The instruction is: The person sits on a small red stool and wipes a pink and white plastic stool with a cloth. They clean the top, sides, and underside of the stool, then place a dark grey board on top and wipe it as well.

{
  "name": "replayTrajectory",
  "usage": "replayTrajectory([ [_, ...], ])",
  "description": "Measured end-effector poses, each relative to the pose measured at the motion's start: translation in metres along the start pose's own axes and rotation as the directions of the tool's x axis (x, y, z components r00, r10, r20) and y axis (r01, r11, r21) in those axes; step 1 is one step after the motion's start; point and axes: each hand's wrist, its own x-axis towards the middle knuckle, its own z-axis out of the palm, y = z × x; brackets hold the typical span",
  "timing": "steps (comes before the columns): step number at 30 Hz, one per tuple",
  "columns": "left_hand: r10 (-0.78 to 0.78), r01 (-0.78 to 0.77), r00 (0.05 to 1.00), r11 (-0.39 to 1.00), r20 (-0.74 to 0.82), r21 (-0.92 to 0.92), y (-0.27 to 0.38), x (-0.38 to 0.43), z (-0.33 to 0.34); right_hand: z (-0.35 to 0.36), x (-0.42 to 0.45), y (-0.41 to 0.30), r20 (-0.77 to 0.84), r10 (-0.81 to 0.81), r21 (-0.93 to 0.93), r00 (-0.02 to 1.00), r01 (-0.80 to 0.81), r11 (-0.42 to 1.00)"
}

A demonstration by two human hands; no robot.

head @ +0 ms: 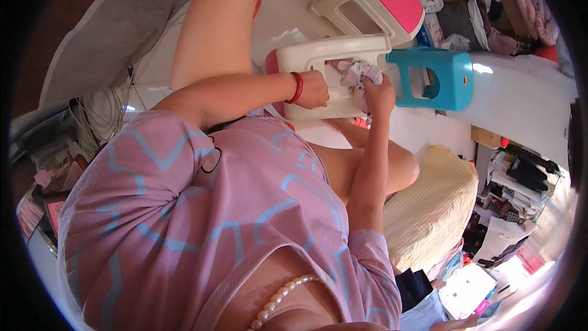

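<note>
A white plastic step stool (353, 45) with a red-pink seat lies on its side before me, its seat towards the left. My right hand (380, 94) grips a crumpled pale cloth (360, 72) with small dark marks, at the stool's side opening. Part of the cloth hangs below the fingers. My left hand (314, 89), with a red bangle at the wrist, is curled over the stool near the left edge of that opening. Its fingertips are hidden, and whether it holds the stool's rim or anything else cannot be seen.
Another white stool with a pink seat (396, 2) stands tilted in view behind, and a blue plastic stool (459, 80) is to the right. A yellowish checked cover (429, 202) lies at the lower right. Piled clothes and boxes fill the upper right; cables (98, 119) hang at left.
</note>
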Motion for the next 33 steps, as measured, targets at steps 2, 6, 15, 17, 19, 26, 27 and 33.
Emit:
replayTrajectory([
  [2,-0.183,0.179,0.982,0.980,-0.041,-0.086,-0.001,0.000,-0.016,0.004,0.001,0.004,0.058,0.057,0.088,0.997,-0.062,0.994],
  [6,-0.638,0.356,0.622,0.747,-0.454,-0.561,-0.051,0.003,-0.019,-0.002,-0.007,0.006,0.119,0.151,0.176,0.981,-0.170,0.970],
  [15,-0.783,0.526,0.548,0.047,0.296,-0.849,-0.106,0.004,0.084,-0.010,-0.020,0.032,0.073,0.210,0.205,0.975,-0.221,0.953],
  [17,-0.594,0.551,0.633,-0.106,0.497,-0.828,-0.092,0.001,0.050,-0.015,-0.024,0.033,0.047,0.230,0.228,0.972,-0.234,0.945],
  [19,-0.614,0.509,0.640,-0.112,0.462,-0.853,-0.094,0.002,0.053,-0.015,-0.020,0.032,-0.008,0.194,0.270,0.981,-0.184,0.945],
  [26,-0.663,0.315,0.746,0.269,0.062,-0.910,-0.047,0.006,-0.034,-0.017,0.011,0.062,-0.174,0.207,0.745,0.963,-0.009,0.667],
  [27,-0.691,0.345,0.722,0.323,0.030,-0.881,-0.042,0.004,-0.037,-0.007,0.015,0.060,-0.216,0.186,0.750,0.959,0.041,0.660],
  [33,-0.832,0.431,0.555,0.291,-0.003,-0.854,-0.045,0.002,-0.022,0.050,-0.007,0.014,-0.270,0.104,0.733,0.957,0.134,0.667],
])
